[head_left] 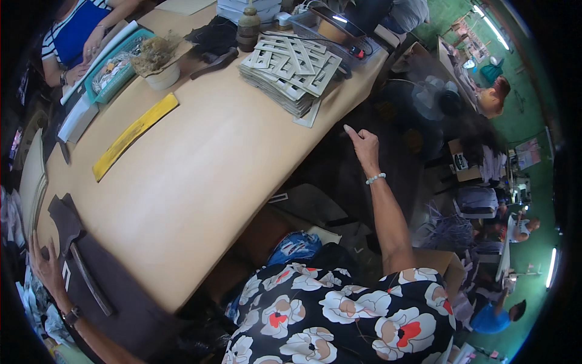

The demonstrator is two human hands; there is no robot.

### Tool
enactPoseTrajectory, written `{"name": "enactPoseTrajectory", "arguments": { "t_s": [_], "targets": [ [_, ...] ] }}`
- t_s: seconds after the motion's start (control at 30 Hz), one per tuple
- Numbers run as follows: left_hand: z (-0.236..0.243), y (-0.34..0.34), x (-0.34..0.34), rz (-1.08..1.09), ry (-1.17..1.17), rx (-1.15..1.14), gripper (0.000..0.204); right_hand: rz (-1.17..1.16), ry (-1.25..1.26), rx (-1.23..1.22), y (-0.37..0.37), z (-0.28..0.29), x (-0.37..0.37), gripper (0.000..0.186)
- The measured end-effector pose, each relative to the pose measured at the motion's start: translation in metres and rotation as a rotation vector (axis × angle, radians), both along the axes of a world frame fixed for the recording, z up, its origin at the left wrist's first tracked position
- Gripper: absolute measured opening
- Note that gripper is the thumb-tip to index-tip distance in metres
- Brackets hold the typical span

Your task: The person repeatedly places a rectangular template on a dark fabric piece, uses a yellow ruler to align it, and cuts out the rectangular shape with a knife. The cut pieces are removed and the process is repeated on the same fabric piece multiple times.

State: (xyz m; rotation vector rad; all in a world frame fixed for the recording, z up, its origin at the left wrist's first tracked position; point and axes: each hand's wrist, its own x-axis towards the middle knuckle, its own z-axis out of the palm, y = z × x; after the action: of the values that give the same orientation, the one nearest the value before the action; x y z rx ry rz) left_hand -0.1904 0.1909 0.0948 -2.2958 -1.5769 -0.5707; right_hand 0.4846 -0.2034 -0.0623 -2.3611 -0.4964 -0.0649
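My left hand [46, 266] is at the lower left with its fingers spread, beside a dark brown sheet [130, 303] of leather or cloth at the table's edge. A long dark tool [91, 282], perhaps a knife, lies on that sheet, and a small white rectangular frame shows close to my fingers. My right hand [365, 148] is raised beyond the table's right edge. One digit sticks out from it toward the upper left and the others are curled in. Whatever those curled fingers may hold is hidden.
On the tan table [182, 200] lies a yellow strip [136, 136]. Farther back stand a stack of cut-out grey templates [297, 70], a brown bottle [248, 29], a white pot [162, 77] and a teal basket [112, 73]. Another person [76, 36] sits at the far left.
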Motion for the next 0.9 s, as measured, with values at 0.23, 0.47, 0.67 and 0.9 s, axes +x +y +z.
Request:
{"name": "enactPoseTrajectory", "arguments": {
  "t_s": [0.23, 0.47, 0.67, 0.9],
  "targets": [
    [-0.006, -0.170, 0.214, -0.670, -0.260, -0.203, 0.057, -0.152, 0.045, 0.192, -0.041, -0.009, 0.037, 0.048],
    [-0.051, -0.286, 0.354, -1.271, -0.431, -0.778, 0.054, -0.349, 0.281, 0.605, -0.055, 0.110, 0.010, 0.052],
    [-0.046, -0.308, 0.378, -1.312, -0.792, -0.927, 0.092, 0.214, -0.445, 0.640, 0.008, 0.176, -0.095, 0.036],
    [-0.059, -0.282, 0.303, -0.718, -1.366, -1.020, 0.066, 1.172, 0.503, 0.677, 0.169, 0.196, -0.240, 0.025]
  ]
}}
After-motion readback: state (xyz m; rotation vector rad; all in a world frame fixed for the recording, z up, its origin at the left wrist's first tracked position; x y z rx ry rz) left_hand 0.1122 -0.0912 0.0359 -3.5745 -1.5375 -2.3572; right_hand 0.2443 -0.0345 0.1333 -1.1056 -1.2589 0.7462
